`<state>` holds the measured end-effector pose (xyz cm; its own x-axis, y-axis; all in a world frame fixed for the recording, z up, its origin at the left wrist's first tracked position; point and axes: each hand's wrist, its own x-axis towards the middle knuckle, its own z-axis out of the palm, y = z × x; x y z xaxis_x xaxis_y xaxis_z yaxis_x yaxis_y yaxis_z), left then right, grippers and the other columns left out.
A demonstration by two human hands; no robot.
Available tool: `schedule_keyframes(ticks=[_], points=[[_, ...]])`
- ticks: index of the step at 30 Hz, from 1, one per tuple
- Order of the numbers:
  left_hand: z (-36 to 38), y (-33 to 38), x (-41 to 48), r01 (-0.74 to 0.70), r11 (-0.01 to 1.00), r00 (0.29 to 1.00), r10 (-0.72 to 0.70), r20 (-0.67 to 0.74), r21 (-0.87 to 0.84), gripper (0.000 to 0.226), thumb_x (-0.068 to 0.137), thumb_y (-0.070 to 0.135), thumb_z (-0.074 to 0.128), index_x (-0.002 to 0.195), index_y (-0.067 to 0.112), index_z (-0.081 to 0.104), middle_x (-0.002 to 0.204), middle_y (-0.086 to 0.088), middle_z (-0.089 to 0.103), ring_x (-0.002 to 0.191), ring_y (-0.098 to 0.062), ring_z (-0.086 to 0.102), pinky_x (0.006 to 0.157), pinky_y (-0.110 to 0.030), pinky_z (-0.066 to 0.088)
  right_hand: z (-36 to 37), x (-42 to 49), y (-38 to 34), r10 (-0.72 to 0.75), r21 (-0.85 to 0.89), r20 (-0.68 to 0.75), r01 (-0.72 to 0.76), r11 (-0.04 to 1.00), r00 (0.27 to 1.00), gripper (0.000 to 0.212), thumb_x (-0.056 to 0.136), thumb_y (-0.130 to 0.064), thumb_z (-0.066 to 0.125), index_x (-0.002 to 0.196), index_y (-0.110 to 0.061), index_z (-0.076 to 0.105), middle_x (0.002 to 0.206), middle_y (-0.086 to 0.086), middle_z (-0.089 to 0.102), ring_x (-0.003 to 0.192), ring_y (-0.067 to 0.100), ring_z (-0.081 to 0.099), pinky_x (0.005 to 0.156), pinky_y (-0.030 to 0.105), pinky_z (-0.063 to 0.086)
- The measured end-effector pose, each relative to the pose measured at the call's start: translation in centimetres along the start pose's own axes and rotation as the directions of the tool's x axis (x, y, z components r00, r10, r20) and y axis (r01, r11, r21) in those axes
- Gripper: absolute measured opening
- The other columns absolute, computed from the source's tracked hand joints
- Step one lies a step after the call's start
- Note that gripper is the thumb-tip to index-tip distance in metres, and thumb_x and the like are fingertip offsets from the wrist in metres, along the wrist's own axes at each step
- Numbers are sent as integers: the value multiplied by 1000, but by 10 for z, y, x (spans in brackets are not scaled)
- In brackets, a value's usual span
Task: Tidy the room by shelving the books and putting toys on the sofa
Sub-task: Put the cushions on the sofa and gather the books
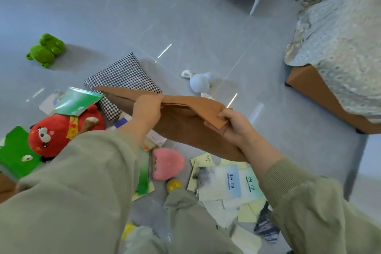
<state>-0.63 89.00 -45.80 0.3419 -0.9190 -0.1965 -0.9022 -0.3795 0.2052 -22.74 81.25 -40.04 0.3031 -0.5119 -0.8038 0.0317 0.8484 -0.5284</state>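
While the sofa point(340, 57) is sitting off on the right under its patterned cover, the person is holding a brown cloth point(185, 126) stretched out over the floor mess. Left hand point(147, 109) is curling round its upper edge, right hand point(237, 126) is pinching a corner. Checkered cushion point(123, 76) is lying just behind the cloth, red plush point(55, 132) is sitting lower left, books point(224, 183) are lying scattered below the right hand, and green frog point(46, 50) is lying well apart, far left.
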Motion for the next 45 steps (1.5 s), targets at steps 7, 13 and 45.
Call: schedule_keyframes(ticks=[7,13,45], points=[[26,104,-19,-417,875,892,342,296,245,30,96,15,41,125,20,48,112,-7,62,105,-26,58,84,-32,40,-91,-14,-38,-446,-955,-257,-297,-20,857,36,86,-24,56,119,-10,50,105,9,58,108,33,55,83,35,42],[34,148,-27,-519,828,810,398,430,211,22,93,12,44,113,15,52,112,-9,62,104,-28,59,86,-34,43,-88,-23,-9,-192,-831,252,110,-546,949,81,84,-17,55,150,-10,9,153,12,24,144,31,12,118,50,5],[-21,-97,-230,410,911,860,-404,314,49,31,79,35,66,101,13,64,107,-12,66,101,-34,60,80,-37,50,167,1,82,249,-120,793,544,-831,556,27,82,-17,56,108,-13,51,110,9,53,105,27,50,79,35,39]])
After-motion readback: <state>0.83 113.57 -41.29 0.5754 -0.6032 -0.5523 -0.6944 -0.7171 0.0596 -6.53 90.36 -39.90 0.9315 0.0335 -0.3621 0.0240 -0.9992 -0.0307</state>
